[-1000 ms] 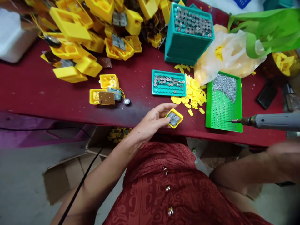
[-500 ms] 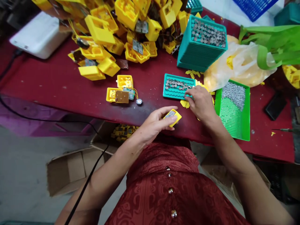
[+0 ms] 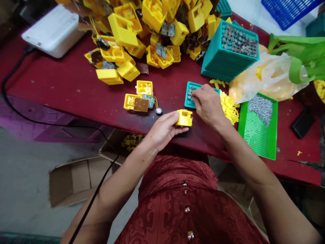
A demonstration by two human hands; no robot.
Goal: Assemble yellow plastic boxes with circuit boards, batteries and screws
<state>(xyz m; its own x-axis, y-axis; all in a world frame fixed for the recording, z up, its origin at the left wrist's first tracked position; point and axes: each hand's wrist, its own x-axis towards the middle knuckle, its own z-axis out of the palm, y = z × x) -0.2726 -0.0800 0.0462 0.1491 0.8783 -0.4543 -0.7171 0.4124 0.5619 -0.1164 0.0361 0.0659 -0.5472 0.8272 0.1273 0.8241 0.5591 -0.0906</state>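
Note:
My left hand point(image 3: 166, 128) holds a small yellow box point(image 3: 185, 118) near the table's front edge, an opening in its upper side. Over the small teal tray point(image 3: 189, 100) is my right hand point(image 3: 208, 103), thumb and fingertips pinched together; whatever they hold is hidden. Small round metal parts point(image 3: 190, 92) lie in that tray's left part, and the hand covers the rest. To the left rests an opened yellow case point(image 3: 144, 87) with a brown board point(image 3: 141, 104) and a round part point(image 3: 158, 110) on wires.
A heap of yellow cases point(image 3: 124, 30) fills the back. Stacked teal trays point(image 3: 225, 57), yellow strips point(image 3: 230, 107) and a green tray of metal pieces point(image 3: 273, 135) lie right. A white box point(image 3: 54, 32) is back left, a black cable point(image 3: 48, 123) crosses left.
The yellow box has been turned in my left hand, so its opening now shows. My right hand has moved left over the small teal tray. The whole view has shifted slightly.

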